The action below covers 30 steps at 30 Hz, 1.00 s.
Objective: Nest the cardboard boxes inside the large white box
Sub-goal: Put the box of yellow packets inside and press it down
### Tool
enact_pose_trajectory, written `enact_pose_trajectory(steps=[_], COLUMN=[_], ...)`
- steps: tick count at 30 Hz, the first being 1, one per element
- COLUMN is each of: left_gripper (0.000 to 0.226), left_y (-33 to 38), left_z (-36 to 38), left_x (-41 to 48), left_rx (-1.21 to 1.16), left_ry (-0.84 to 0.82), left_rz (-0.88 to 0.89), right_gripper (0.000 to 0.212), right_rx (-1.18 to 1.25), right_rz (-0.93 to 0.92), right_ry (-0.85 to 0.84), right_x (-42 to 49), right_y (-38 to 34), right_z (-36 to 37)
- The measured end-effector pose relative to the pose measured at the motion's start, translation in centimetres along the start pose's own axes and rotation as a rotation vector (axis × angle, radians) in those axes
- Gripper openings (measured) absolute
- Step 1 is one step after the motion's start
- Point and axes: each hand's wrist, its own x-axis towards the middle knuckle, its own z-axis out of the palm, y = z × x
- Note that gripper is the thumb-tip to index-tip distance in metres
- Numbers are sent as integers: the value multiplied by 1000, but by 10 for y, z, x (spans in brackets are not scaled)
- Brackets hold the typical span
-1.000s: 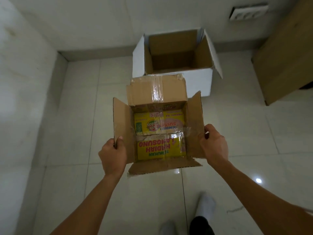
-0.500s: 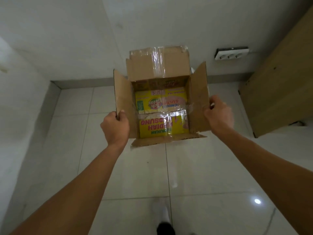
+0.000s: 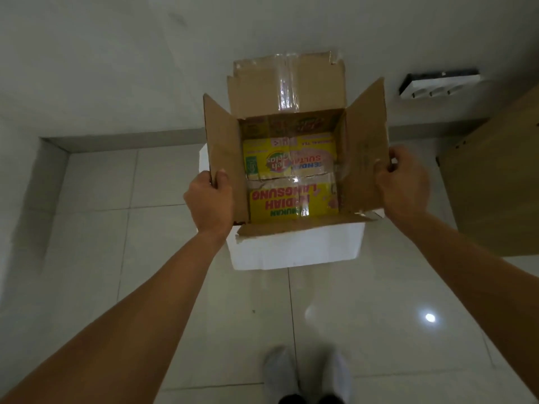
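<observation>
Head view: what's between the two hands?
The open brown cardboard box, held by its side flaps: left hand on one, right hand on the other, over the large white box.

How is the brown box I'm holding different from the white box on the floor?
The brown box is plain cardboard outside, with yellow printed panels showing inside; the white box has blank white walls. The brown box is held up by the left hand and right hand, while the white box rests on the floor. The brown box's open flaps and inside are fully visible; the white box is mostly hidden beneath it. Both are boxy containers.
</observation>
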Motion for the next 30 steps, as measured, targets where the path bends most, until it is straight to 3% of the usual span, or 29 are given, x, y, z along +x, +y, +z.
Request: enact_pose_trajectory(steps=[9, 18, 30], left_gripper=[48, 45, 43], left_y=[6, -14, 14], left_z=[37, 72, 45], left_x=[53, 46, 54], left_rx=[35, 105, 72], left_ry=[-6, -24, -83], left_rz=[-28, -55, -90], right_gripper=[17, 10, 14], right_rx=[-23, -46, -58], right_rz=[-30, -105, -126], right_ry=[-44, -86, -113], right_x=[71, 86, 93], right_y=[-18, 4, -7], right_z=[33, 68, 20])
